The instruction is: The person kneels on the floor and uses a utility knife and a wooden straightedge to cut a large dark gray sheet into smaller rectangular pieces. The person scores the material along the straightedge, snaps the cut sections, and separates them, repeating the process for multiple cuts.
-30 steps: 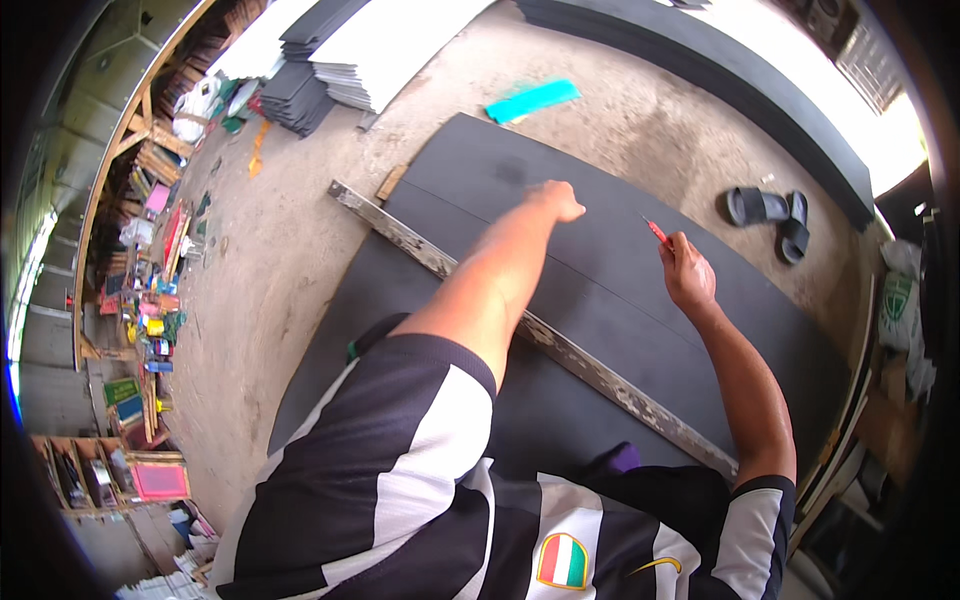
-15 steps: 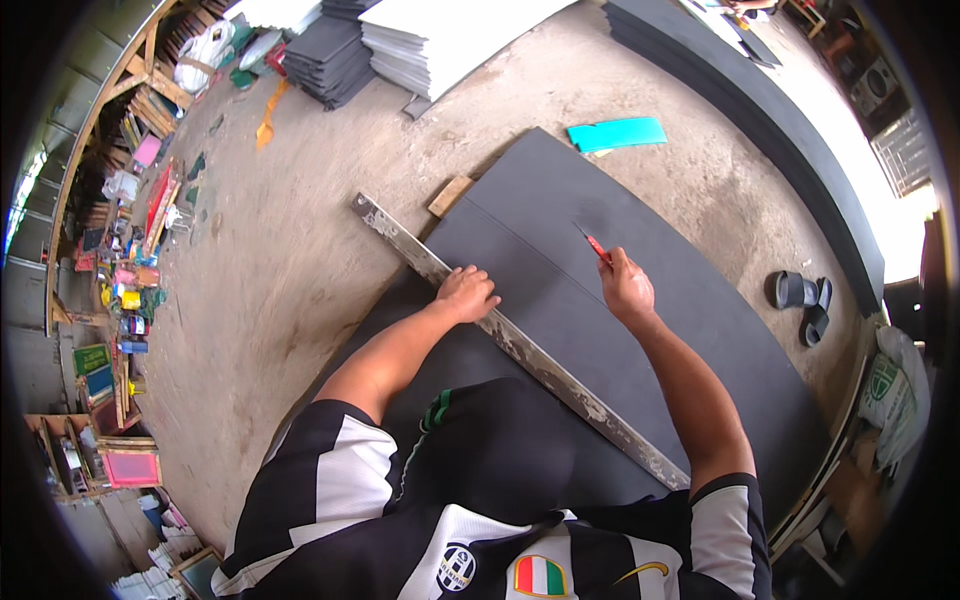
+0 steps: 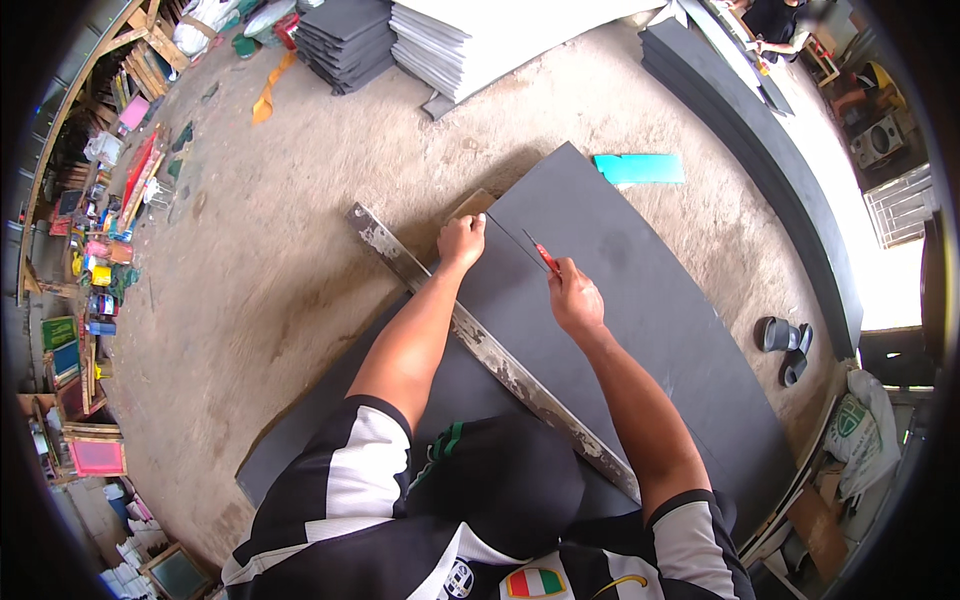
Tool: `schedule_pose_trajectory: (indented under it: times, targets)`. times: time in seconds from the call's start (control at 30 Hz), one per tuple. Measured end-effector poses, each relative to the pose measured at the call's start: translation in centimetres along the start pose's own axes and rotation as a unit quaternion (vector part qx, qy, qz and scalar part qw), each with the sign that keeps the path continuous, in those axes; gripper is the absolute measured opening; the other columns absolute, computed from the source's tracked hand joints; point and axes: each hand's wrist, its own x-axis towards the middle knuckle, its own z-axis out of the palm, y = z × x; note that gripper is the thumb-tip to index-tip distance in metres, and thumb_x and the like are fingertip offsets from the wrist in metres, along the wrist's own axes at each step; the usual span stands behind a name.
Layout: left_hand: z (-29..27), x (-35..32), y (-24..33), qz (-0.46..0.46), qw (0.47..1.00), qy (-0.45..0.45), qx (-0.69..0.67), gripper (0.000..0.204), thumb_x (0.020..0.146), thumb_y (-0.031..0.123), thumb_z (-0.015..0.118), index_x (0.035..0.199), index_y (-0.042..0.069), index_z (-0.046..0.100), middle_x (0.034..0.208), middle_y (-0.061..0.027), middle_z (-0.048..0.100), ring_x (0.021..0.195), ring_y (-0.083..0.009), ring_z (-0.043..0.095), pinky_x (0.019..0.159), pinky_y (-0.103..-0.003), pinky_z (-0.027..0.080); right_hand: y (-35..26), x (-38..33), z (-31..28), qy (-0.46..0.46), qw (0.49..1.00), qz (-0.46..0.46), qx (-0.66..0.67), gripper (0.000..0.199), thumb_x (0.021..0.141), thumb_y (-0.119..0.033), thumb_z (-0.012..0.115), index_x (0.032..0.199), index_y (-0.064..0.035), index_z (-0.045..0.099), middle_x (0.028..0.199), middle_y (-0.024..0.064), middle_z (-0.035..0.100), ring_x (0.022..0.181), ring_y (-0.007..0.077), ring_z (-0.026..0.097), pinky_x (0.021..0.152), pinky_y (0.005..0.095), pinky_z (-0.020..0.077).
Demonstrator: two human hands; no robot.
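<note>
A large dark grey foam-like sheet (image 3: 640, 330) lies in front of me, with a thin straight line across it near its far left end. My left hand (image 3: 463, 242) is closed at the sheet's far left edge, where that line begins, with the thumb on top and the other fingers partly hidden. In my right hand (image 3: 577, 300) is a red utility knife (image 3: 546, 258), its thin blade pointing away to the far left, close to the line. A worn metal straightedge (image 3: 500, 368) rests diagonally across the sheet, below both hands, untouched by them.
Under the sheet's far left edge sits a wooden block (image 3: 472, 206). A turquoise strip (image 3: 640, 168) and black sandals (image 3: 785, 342) lie on the concrete floor. Stacks of dark sheets (image 3: 345, 45) and white sheets (image 3: 435, 50) stand beyond. Another person (image 3: 775, 30) is at the far right.
My left hand has left the straightedge and moved up to the sheet's far edge, its fingers now closed. The right hand has brought the knife leftward, nearer the line.
</note>
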Motion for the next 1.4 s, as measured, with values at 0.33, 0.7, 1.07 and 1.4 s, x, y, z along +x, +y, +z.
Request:
schedule_pose_trajectory:
  times: [0.33,0.7,1.07,1.4]
  targets:
    - [-1.8,-2.0,-0.3,0.071,0.983,0.034,-0.169,0.046,0.109,0.045,0.051,0.096,0.002,0.065,0.092,-0.0234,0.07,0.093,-0.0478,0.067,0.078,-0.055,0.051,-4.1,2.9,1.1,-0.004,0.993,-0.093,-0.07,0.024,0.109,-0.028,0.053,0.125,-0.0112,0.059,0.114,0.0139,0.073,0.102,0.0386,0.072,0.083,0.0519,0.0577]
    - [-2.6,-3.0,0.1,0.069,0.979,0.046,-0.188,0.05,0.109,0.045,0.055,0.093,0.0,0.065,0.083,-0.0231,0.067,0.081,-0.0437,0.067,0.074,-0.049,0.05,-4.8,3.7,2.0,-0.016,0.991,-0.087,-0.104,0.025,0.11,-0.028,0.051,0.126,-0.0107,0.058,0.116,0.0152,0.072,0.103,0.0391,0.073,0.083,0.0521,0.0594]
    - [-3.2,-3.6,0.1,0.075,0.975,0.044,-0.205,0.048,0.108,0.047,0.055,0.103,0.002,0.071,0.091,-0.0244,0.071,0.09,-0.0482,0.068,0.077,-0.053,0.052,-4.6,3.2,1.7,-0.054,0.986,-0.062,-0.145,0.022,0.11,-0.024,0.049,0.124,-0.0097,0.055,0.118,0.0166,0.072,0.103,0.0403,0.073,0.085,0.0522,0.0595]
    - [-2.9,-3.9,-0.3,0.082,0.965,0.064,-0.241,0.046,0.109,0.043,0.059,0.105,-0.001,0.071,0.078,-0.0142,0.067,0.071,-0.0249,0.062,0.072,-0.041,0.051,0.8,-2.1,-0.7,-0.024,0.987,-0.058,-0.148,0.023,0.11,-0.025,0.049,0.126,-0.0101,0.056,0.107,0.0169,0.074,0.092,0.041,0.074,0.076,0.0513,0.0602]
